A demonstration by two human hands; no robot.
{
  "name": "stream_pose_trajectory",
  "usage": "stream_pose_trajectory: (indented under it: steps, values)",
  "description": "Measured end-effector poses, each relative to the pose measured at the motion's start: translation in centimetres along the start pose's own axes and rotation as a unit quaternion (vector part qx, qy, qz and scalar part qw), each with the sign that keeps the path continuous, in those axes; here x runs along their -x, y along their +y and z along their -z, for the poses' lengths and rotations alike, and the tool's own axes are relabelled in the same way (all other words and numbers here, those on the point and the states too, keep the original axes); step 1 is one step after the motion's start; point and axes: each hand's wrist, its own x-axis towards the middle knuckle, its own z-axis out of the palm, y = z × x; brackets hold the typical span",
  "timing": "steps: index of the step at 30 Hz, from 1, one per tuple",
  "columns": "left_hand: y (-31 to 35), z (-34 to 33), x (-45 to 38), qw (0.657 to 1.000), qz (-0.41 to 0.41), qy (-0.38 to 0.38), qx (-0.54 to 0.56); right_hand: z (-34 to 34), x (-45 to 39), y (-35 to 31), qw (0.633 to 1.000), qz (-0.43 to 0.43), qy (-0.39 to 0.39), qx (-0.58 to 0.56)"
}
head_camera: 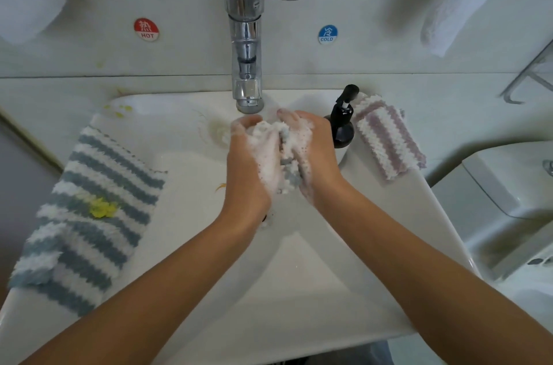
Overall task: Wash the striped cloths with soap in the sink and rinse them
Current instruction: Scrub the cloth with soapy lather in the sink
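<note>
At 9 o'clock, a blue-and-white striped cloth (89,215) is draped over the left rim of the sink (374,260), flat and unwashed, with a yellow stain (100,209) near its middle. Yellow specks are noted at the basin's far-left corner.

At centre, above the basin and just below the faucet (247,44), a second blue-striped cloth (287,161) is bunched between both hands and thick with lather. The left hand (248,164) is curled round the wad from the left, fingertips folded over its top. The right hand (311,152) is curled round it from the right, fingers wrapped over the far edge. Both are coated in foam. No running water can be made out.

Judged handling: the fleece is soft, limp and light, made heavier by water, and slippery with soap. A full-hand squeeze on the bunched middle should hold better than a pinch at a corner. It is not fragile and can be wrung hard.

At 1 o'clock, a black soap pump bottle (342,122) stands on the rim, just beside the right hand. At 2 o'clock, a pink-and-white striped cloth (386,137) lies folded on the right rim, touching the bottle. Scrubbing is judged to be under way; rinsing remains.
</note>
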Motion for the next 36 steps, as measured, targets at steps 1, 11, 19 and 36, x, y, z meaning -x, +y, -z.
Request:
stream_pose_trajectory:
  steps: [1, 11, 19, 36]
  values:
    - [0.4, 0.1, -0.1, 1.000, 0.002, -0.002, 0.016, 0.0, 0.1, -0.1, 1.000, 0.009, 0.006, -0.010]
    - [1.6, 1.8, -1.2, 0.997, -0.010, -0.050, -0.056, -0.1, 0.8, -0.4, 0.999, 0.036, -0.005, 0.014]
    - [0.4, 1.4, -0.4, 0.959, -0.124, -0.083, -0.243, 0.6, -0.3, -0.3, 0.996, 0.038, 0.082, -0.020]
    - [2.2, 2.6, 0.1, 0.944, -0.102, -0.216, -0.228, 1.8, -1.3, -1.3, 0.988, 0.086, 0.119, 0.042]
